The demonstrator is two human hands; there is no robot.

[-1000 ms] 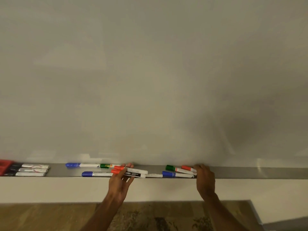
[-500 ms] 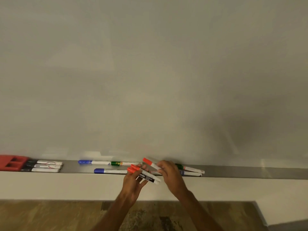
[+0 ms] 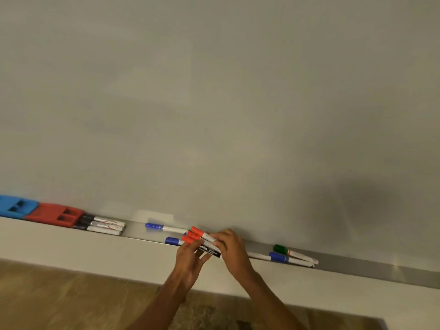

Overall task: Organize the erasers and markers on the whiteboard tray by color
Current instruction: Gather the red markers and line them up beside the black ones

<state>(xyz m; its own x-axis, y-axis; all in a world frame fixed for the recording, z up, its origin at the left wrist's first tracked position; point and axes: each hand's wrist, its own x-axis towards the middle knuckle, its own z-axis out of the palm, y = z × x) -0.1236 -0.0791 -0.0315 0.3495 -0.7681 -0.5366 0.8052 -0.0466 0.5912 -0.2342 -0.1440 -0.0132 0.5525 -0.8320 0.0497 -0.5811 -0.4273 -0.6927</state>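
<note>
A blue eraser and a red eraser sit touching at the far left of the whiteboard tray, with three black-capped markers packed side by side just beside the red one. Farther along lie a back blue marker and a front blue marker. At centre, a person's left hand and right hand together grip three red-capped markers, fingers curled round the barrels, just over the tray's front edge. To the right, a green-capped marker and a third blue marker lie close together on the tray.
</note>
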